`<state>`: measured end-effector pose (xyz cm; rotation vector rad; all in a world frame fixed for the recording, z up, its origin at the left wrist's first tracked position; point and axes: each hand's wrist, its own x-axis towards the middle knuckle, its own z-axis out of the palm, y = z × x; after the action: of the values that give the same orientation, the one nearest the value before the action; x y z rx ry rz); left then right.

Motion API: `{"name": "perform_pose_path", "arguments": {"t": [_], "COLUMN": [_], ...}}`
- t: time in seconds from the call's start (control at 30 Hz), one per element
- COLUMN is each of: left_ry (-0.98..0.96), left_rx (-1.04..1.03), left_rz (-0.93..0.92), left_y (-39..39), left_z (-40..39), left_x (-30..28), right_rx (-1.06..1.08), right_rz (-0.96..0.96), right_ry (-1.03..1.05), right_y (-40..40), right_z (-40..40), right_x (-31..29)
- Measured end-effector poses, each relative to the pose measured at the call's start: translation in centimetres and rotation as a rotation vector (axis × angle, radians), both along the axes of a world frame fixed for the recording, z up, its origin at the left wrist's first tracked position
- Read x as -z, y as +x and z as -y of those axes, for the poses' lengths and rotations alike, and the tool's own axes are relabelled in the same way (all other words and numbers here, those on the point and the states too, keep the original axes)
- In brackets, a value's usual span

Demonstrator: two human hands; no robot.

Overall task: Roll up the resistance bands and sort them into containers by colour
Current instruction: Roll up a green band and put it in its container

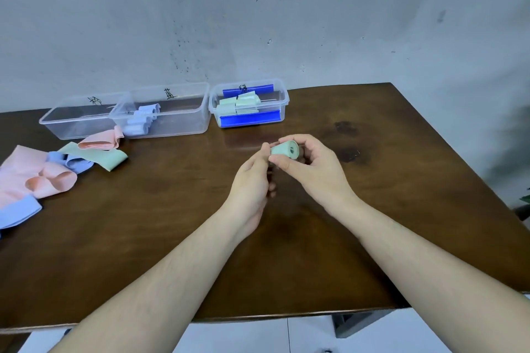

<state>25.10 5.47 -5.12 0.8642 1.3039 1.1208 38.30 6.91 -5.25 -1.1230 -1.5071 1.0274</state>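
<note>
Pinching green roll [284, 150] above bench [372, 209] centre with right hand [311, 165] and left hand [252, 178]; if loosened, may uncoil before reaching far green container [282, 100].

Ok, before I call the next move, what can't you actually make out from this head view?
- Handwritten labels on the container walls: too small and blurred to read.
- Left hand fingertips: hidden behind the green roll and the right hand.
- Pile of loose bands: cut off by the left edge, so no count.
- Leftmost container: hazy walls and glare; contents unclear.
</note>
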Motion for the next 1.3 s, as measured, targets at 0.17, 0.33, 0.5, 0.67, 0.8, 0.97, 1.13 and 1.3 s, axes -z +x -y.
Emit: {"name": "perform_pose_path", "arguments": {"t": [0.17,0.33,0.5,0.67,0.8,0.97,1.13,1.3], "left_ry": [-0.078,-0.102,-0.096,-0.077,0.006,0.205,0.248,0.286], "left_rx": [-0.073,-0.040,-0.070,-0.136,-0.139,-0.125,0.063,0.061], "left_rz": [0.250,0.332,0.364,0.253,0.008,-0.065,-0.315,-0.395], "left_y": [0.7,1.8,3.1,4.3,3.4,0.4,-2.1,-3.8], "left_z": [-3.4,-5.5,-7.8,-9.6,-11.4,-13.8,-16.5,-20.3], "left_x": [-0.9,-1.2,-0.6,-0.8,-1.4,-3.9,-6.2,-6.5], "right_rx": [-0.150,-0.159,-0.271,-0.285,-0.366,-0.408,-0.417,-0.353], "right_rz": [0.047,0.071,-0.015,0.016,0.037,0.175,0.259,0.414], "right_ry": [0.036,0.087,0.026,0.058,0.045,-0.007,-0.038,-0.015], "right_y": [1.0,1.7,2.4,3.2,3.8,4.0,3.4,1.7], "right_z": [-3.1,-6.2,-8.4,-10.8,-13.2,-17.2,-20.2,-23.3], "right_x": [-0.7,-0.9,-1.0,-1.2,-2.0,-2.8,-4.5,-6.1]}}
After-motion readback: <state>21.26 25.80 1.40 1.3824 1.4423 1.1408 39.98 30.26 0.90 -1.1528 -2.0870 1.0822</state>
